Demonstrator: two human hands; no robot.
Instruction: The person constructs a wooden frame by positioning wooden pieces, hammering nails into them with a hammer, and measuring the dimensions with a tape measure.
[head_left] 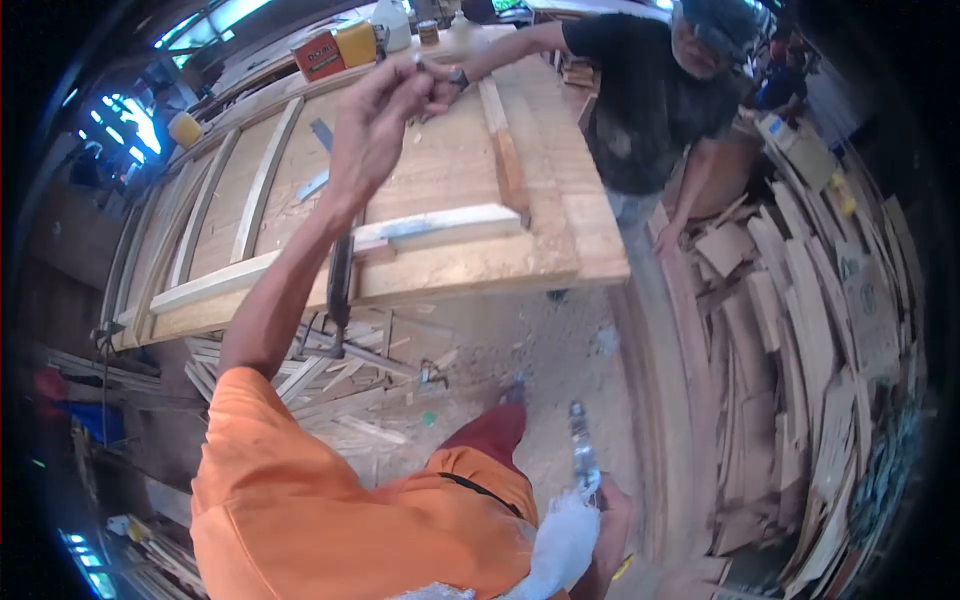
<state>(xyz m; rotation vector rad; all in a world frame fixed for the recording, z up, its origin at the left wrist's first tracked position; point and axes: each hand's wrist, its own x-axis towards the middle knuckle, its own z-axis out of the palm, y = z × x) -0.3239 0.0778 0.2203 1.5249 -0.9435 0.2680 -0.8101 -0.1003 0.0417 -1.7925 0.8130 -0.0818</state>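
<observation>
Daylight glare through openings [135,128] at upper left — burnt-out white, blue-fringed. Panel [440,165] moderately lit, far left dim. Strong fisheye bend, black corners; wood stack [805,300] curved at right — fine detail hazy.

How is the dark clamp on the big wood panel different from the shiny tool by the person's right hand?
Colour: the dark clamp is nearly black, while the shiny tool is silvery. Pose: the clamp hangs at the wood panel's edge, but the tool sticks out beside the right hand. Both look long and narrow.
</observation>
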